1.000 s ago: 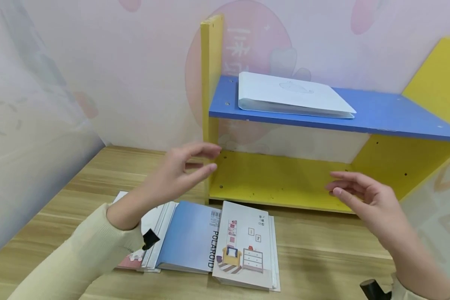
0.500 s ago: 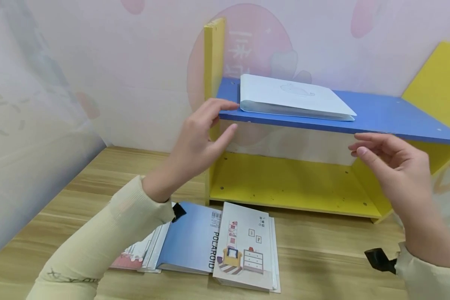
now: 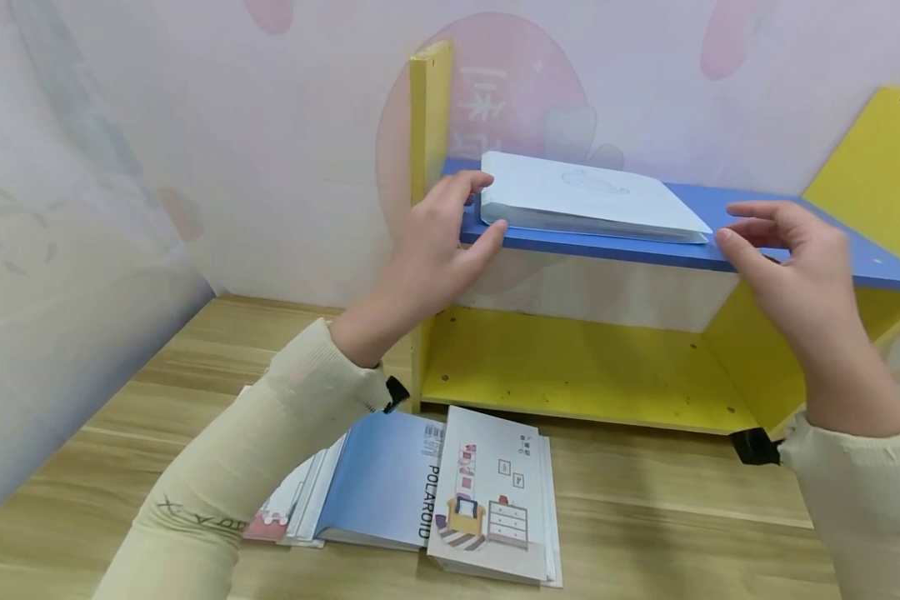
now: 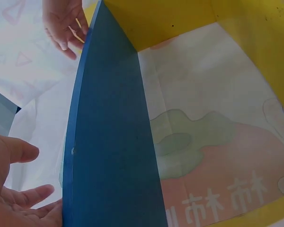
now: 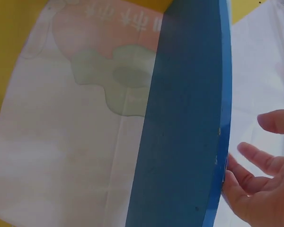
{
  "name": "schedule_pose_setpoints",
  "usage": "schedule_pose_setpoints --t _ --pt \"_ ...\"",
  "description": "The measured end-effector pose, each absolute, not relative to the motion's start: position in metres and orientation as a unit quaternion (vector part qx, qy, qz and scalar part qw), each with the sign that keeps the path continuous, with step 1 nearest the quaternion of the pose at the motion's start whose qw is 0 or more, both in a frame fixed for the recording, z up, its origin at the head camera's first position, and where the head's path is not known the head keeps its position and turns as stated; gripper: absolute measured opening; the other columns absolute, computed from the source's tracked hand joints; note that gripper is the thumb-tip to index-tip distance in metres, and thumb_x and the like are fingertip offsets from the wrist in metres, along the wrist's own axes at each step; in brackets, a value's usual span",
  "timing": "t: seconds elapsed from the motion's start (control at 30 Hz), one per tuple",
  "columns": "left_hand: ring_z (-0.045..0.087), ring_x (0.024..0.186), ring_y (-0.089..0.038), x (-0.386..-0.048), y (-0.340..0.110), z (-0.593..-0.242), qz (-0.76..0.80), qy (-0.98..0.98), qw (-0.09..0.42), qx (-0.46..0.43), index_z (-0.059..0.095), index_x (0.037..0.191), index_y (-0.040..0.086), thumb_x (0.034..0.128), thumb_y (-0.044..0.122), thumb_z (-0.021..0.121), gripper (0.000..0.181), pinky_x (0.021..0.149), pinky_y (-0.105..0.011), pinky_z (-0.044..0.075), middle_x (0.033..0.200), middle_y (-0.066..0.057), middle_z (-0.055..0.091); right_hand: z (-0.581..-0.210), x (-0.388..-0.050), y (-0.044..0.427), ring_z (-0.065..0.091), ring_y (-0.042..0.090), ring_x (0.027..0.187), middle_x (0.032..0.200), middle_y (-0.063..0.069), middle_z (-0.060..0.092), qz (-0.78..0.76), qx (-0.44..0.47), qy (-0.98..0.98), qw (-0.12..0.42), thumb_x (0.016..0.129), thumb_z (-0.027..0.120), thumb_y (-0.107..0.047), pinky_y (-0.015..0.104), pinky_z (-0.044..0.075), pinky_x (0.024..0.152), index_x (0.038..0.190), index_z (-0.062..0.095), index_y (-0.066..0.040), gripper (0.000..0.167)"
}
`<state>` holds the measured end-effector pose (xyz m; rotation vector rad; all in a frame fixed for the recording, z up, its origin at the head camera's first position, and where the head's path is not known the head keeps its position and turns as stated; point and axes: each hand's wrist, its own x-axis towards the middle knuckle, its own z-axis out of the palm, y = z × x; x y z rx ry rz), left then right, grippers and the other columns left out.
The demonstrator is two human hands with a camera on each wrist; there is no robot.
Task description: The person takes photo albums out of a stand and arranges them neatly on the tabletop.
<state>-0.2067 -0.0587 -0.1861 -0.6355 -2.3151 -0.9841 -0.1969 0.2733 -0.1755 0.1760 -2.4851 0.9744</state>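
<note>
A white album with a faint whale drawing lies flat on the blue shelf board. By the album's left end is my left hand, its thumb and fingers spread apart; whether a fingertip touches the cover I cannot tell. My right hand hovers by the album's front right corner, fingers loosely bent and a small gap between. From below, the left wrist view shows the fingers beside the board's edge. In the right wrist view the right fingers are close to that edge, with nothing held.
The shelf unit has yellow sides and a yellow bottom board. On the wooden table in front lie a blue album, a white album with a furniture picture and another partly hidden by the left sleeve.
Both hands have risen from in front of the lower shelf to the blue board, one at each end of the white album. The albums have not moved.
</note>
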Motion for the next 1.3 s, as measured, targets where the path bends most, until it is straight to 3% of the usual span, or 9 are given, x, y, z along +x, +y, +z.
schedule_pose_setpoints --t 0.2,0.33,0.43,0.5,0.67,0.77,0.9,1.07,1.3 --pt "0.058 0.121 -0.026 -0.208 -0.054 -0.179 -0.358 -0.886 0.223 -0.194 0.043 0.142 0.001 0.0985 0.027 0.059 0.054 0.103 -0.035 0.048 0.138 -0.016 0.058 -0.169 -0.208 0.272 0.055 0.032 0.112 0.131 0.023 0.058 0.282 0.080 -0.942 0.165 0.099 0.054 -0.045 -0.001 0.035 0.063 0.148 0.043 -0.009 0.061" --pt "0.063 0.099 -0.027 -0.208 -0.051 -0.175 -0.347 -0.900 0.200 -0.174 0.038 0.147 0.003 0.0995 0.031 0.058 0.058 0.087 -0.035 0.051 0.122 -0.017 0.066 -0.165 -0.212 0.268 0.050 0.047 0.119 0.135 0.031 0.053 0.269 0.093 -0.948 0.143 0.099 0.054 -0.045 0.000 0.033 0.061 0.149 0.041 -0.006 0.064" --pt "0.059 0.085 -0.027 -0.208 -0.050 -0.172 -0.342 -0.905 0.189 -0.166 0.035 0.149 0.005 0.1001 0.033 0.056 0.060 0.082 -0.035 0.049 0.101 -0.016 0.068 -0.165 -0.214 0.267 0.047 0.046 0.121 0.136 0.031 0.052 0.273 0.094 -0.948 0.132 0.099 0.054 -0.044 0.001 0.035 0.061 0.149 0.041 -0.006 0.065" --pt "0.059 0.088 -0.026 -0.208 -0.050 -0.171 -0.342 -0.907 0.184 -0.162 0.037 0.149 0.006 0.1002 0.034 0.055 0.059 0.086 -0.036 0.049 0.099 -0.015 0.067 -0.165 -0.215 0.268 0.047 0.040 0.121 0.138 0.029 0.050 0.289 0.094 -0.945 0.119 0.099 0.055 -0.044 0.001 0.036 0.063 0.150 0.040 -0.007 0.065" --pt "0.057 0.123 -0.023 -0.207 -0.050 -0.171 -0.357 -0.903 0.172 -0.165 0.049 0.144 0.009 0.0995 0.033 0.058 0.051 0.105 -0.036 0.046 0.138 -0.009 0.061 -0.166 -0.215 0.274 0.047 0.009 0.108 0.144 0.018 0.046 0.352 0.093 -0.927 0.088 0.098 0.059 -0.042 0.000 0.039 0.073 0.153 0.038 -0.013 0.066" --pt "0.052 0.132 -0.022 -0.205 -0.050 -0.173 -0.367 -0.899 0.170 -0.169 0.054 0.141 0.009 0.0987 0.032 0.060 0.049 0.109 -0.037 0.044 0.144 -0.007 0.057 -0.166 -0.214 0.275 0.045 0.003 0.101 0.132 0.002 0.051 0.386 0.091 -0.914 0.090 0.098 0.061 -0.038 0.001 0.041 0.075 0.153 0.039 -0.012 0.065" --pt "0.056 0.122 -0.023 -0.202 -0.050 -0.176 -0.390 -0.885 0.183 -0.175 0.057 0.138 0.008 0.0979 0.029 0.062 0.045 0.103 -0.036 0.048 0.139 -0.009 0.059 -0.168 -0.208 0.273 0.044 0.007 0.096 0.109 -0.016 0.051 0.421 0.080 -0.897 0.107 0.097 0.063 -0.034 0.003 0.042 0.073 0.152 0.040 -0.010 0.065" --pt "0.057 0.104 -0.023 -0.194 -0.050 -0.180 -0.424 -0.863 0.205 -0.183 0.063 0.130 0.008 0.0966 0.024 0.064 0.037 0.095 -0.031 0.053 0.119 -0.012 0.062 -0.170 -0.199 0.270 0.047 0.002 0.099 0.109 -0.021 0.054 0.477 0.045 -0.867 0.141 0.095 0.066 -0.033 0.002 0.044 0.074 0.147 0.049 -0.009 0.060" --pt "0.058 0.093 -0.023 -0.188 -0.049 -0.180 -0.457 -0.834 0.238 -0.196 0.067 0.113 0.005 0.0961 0.020 0.065 0.023 0.088 -0.029 0.056 0.104 -0.012 0.058 -0.176 -0.196 0.255 0.046 0.008 0.097 0.107 -0.006 0.058 0.671 0.007 -0.710 0.214 0.081 0.082 -0.019 0.006 0.049 0.070 0.115 0.076 -0.013 0.036"
